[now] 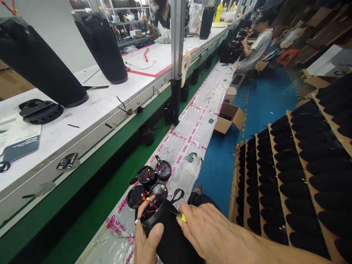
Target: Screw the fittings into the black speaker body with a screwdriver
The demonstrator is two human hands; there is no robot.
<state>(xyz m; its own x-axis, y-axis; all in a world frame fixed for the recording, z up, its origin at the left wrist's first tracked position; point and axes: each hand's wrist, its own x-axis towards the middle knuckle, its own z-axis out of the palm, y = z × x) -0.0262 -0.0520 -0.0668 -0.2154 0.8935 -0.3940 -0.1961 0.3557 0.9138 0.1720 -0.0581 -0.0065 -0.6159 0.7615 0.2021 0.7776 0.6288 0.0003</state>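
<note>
My left hand is wrapped around the rim end of a black fabric-covered speaker tube, thumb on its near side. Red wires with a white plug hang at its open end. In my right hand is a small yellow-handled tool, pinched between the fingers. Its thin tip touches or nearly touches the tube's edge; its exact kind is unclear. A black strap loop sticks up beside the rim. Just beyond lie several round black caps with red wires and yellow pieces.
A taped plastic-covered bench runs away from me. On the white table at left stand black speaker tubes and a black ring part. A metal post rises between. Stacked black tubes fill the right; a co-worker sits ahead.
</note>
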